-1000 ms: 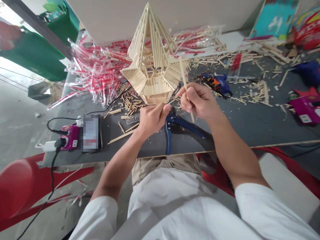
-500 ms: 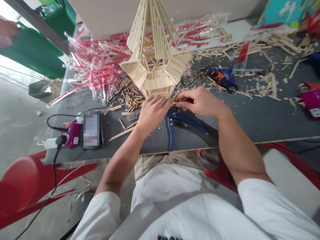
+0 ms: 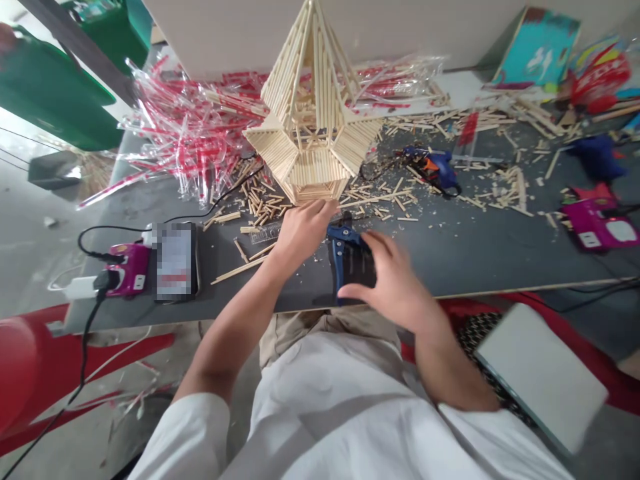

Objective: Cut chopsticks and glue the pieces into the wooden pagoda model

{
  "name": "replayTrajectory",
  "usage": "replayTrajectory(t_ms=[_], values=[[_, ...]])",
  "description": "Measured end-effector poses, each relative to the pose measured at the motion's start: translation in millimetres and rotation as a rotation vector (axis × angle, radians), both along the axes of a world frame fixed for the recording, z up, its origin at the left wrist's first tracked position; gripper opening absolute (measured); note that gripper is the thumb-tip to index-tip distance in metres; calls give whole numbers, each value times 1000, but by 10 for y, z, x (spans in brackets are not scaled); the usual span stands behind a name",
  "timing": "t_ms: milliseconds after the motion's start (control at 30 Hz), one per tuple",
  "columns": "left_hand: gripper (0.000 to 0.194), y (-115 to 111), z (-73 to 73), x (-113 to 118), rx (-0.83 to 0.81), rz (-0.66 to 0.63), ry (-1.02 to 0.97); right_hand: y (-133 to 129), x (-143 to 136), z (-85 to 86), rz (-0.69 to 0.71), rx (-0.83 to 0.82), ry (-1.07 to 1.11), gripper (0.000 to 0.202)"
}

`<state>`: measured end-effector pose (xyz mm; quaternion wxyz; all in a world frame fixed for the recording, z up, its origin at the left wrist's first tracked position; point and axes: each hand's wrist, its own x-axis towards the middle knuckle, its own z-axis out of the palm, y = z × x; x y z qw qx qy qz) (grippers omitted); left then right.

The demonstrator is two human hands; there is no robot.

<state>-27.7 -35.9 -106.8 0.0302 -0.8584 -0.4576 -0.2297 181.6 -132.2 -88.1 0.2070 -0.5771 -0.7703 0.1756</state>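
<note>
A pointed structure of pale wooden sticks [image 3: 313,163] stands on the grey table, wide at its middle and narrow at the top. My left hand [image 3: 306,230] is at its lower front edge, fingers together; whatever they hold is hidden. Blue-handled cutters [image 3: 339,257] lie on the table in front of the structure. Over their right side is my right hand [image 3: 387,277], blurred, with thumb and fingers spread apart and nothing seen between them.
Red and clear plastic wrappers [image 3: 195,143] are heaped at the left. Nearer are a phone [image 3: 175,263] and a magenta power adapter [image 3: 127,270]. A blue glue gun [image 3: 437,170] lies at the right among stick scraps [image 3: 380,200]. Another magenta adapter [image 3: 595,223] is far right.
My right hand has left the structure's front edge, moved down toward me over the cutters and opened. My left hand stays by the structure. The view has shifted slightly.
</note>
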Motion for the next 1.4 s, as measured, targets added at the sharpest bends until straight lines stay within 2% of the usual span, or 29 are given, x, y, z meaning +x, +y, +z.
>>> replayTrajectory(t_ms=[33, 100, 167, 267, 433, 767, 833, 1033, 1133, 1200, 1300, 1400], values=[[22, -2, -4, 6, -3, -5, -9, -102, -104, -102, -42, -26, -62, 121], [22, -4, -7, 17, 0, -12, -29, -225, -277, -255, -111, -23, -135, 131], [23, -2, -5, 24, 4, -20, -46, -263, -378, -311, -163, -15, -173, 124], [24, 5, 7, 23, 7, -32, -65, -254, -395, -259, -185, -44, -220, 102], [28, 25, 50, -29, 41, -59, -58, -274, -224, -175, -186, -82, -286, 87], [24, 23, 80, -88, 35, -80, -67, -336, 360, -287, -189, 11, -268, 103], [25, 20, 78, -84, 30, -83, -75, -315, 549, -329, -215, 31, -235, 93], [29, 28, 61, -77, 25, -93, -77, -205, 997, -407, -252, 114, -203, 37], [30, 35, 46, -71, 22, -97, -73, -131, 1038, -325, -244, 79, -178, 27], [28, 35, 45, -67, 16, -95, -76, -71, 1019, -196, -292, 73, -163, 25], [27, 24, 64, -60, 10, -81, -100, 26, 937, 96, -358, 144, -61, 24], [30, 8, 85, -48, 9, -64, -134, 86, 768, 412, -262, 302, 65, 22]])
